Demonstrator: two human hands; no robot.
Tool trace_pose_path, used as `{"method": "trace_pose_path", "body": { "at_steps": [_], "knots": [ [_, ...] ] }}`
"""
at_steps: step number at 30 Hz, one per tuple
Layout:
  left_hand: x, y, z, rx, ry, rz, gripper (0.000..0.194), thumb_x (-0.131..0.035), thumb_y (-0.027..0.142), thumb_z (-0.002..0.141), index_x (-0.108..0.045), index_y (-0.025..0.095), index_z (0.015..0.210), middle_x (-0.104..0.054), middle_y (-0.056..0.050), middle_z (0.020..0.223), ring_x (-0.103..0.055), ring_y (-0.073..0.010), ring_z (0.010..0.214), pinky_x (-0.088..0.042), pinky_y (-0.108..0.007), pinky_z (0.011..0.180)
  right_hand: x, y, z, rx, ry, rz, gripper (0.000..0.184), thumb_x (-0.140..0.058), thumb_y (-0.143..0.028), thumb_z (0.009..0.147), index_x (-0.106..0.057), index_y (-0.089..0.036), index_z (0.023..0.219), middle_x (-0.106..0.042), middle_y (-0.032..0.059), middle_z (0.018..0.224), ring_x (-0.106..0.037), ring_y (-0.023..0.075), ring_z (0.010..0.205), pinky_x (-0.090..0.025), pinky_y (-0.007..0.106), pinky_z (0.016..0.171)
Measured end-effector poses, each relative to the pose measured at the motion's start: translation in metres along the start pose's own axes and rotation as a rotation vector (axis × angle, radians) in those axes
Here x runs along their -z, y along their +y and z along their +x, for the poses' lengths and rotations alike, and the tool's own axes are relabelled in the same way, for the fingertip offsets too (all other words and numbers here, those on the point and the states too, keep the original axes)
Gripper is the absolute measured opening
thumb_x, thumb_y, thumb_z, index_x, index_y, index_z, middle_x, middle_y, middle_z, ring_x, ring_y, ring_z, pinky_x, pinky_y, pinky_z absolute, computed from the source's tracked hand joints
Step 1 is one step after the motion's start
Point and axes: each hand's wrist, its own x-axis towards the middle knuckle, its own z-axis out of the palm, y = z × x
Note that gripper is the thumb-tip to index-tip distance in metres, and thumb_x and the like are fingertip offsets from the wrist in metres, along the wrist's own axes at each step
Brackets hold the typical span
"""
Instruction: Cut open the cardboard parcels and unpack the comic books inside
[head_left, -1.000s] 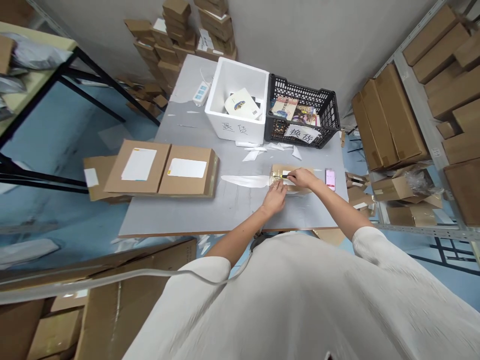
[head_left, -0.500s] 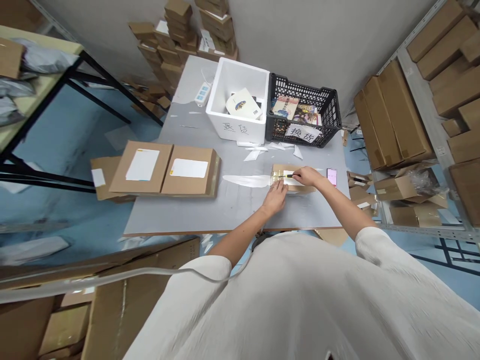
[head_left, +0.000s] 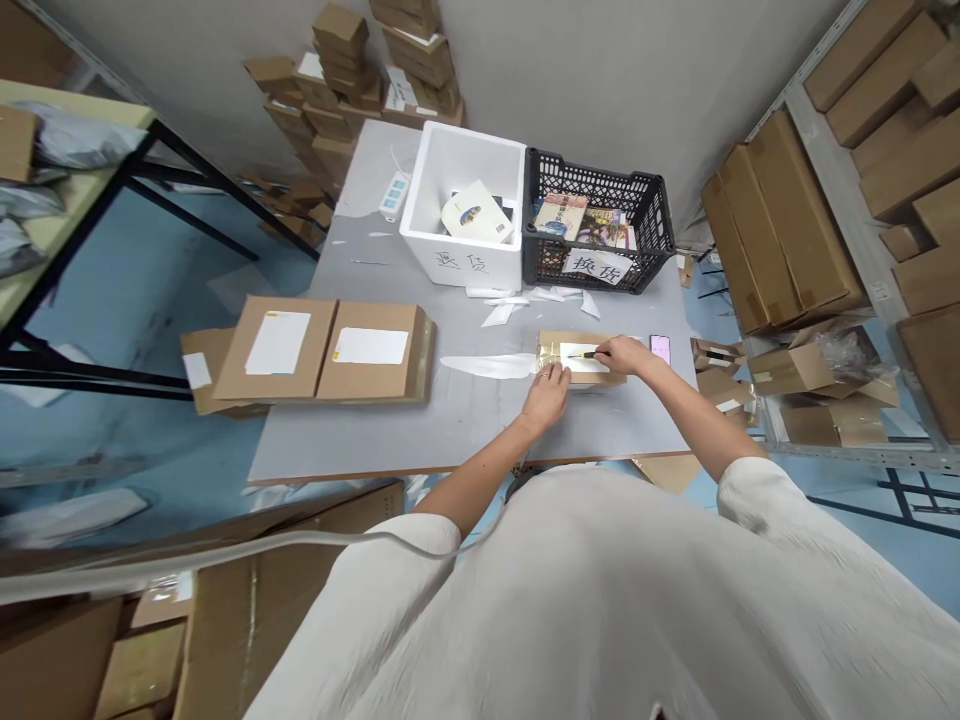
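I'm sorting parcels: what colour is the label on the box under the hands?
The label is white; the head view shows it.

1. 2 bare forearms are seen stretched forward and angled inward, with the left hand (head_left: 545,397) and the right hand (head_left: 621,355) held near each other, but apart, ahead of the torso (head_left: 592,590).
2. The left forearm (head_left: 491,465) is slanted forward and to the right; its hand is lowered palm down, fingers extended ahead and slightly bent.
3. The right forearm (head_left: 694,415) is slanted forward and to the left; its hand is placed slightly farther forward, fingers curled in a closed grip, knuckles partly turned upward.
4. Both arms are kept low, clear of each other.
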Motion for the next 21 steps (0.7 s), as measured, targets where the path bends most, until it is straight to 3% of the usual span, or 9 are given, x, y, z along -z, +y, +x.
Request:
{"method": "trace_pose_path", "body": {
  "at_steps": [10, 16, 21],
  "knots": [
    [0.001, 0.011, 0.008, 0.105, -0.03, 0.052, 0.069, -0.054, 0.019, 0.103, -0.049, 0.011, 0.171, -0.058, -0.026, 0.163, -0.052, -0.0406, 0.153, -0.051, -0.053, 0.124, -0.016, 0.024, -0.007, 0.022, 0.001, -0.015, 0.043, -0.046, -0.037, 0.117, -0.085, -0.024, 0.13, -0.083, 0.014, 0.135, -0.075, 0.0308, 0.122, -0.049, 0.034, 0.089],
    [0.006, 0.013, 0.012, 0.141, -0.043, 0.055, 0.063, -0.049, 0.03, 0.11, -0.05, 0.011, 0.171, -0.059, -0.026, 0.16, -0.053, -0.0419, 0.15, -0.053, -0.054, 0.121, -0.017, 0.044, -0.011, -0.001, 0.014, -0.014, 0.041, -0.049, -0.038, 0.116, -0.087, -0.024, 0.128, -0.083, 0.0159, 0.134, -0.075, 0.0317, 0.121, -0.05, 0.034, 0.091],
    [0.008, 0.015, 0.017, 0.172, -0.062, 0.083, 0.063, -0.048, 0.025, 0.109, -0.049, 0.013, 0.171, -0.061, -0.025, 0.157, -0.055, -0.041, 0.148, -0.055, -0.053, 0.118, -0.023, 0.066, -0.019, -0.043, 0.013, 0.036, 0.043, -0.05, -0.04, 0.115, -0.089, -0.024, 0.126, -0.085, 0.0149, 0.129, -0.077, 0.0313, 0.119, -0.05, 0.034, 0.09]
  ]
}}
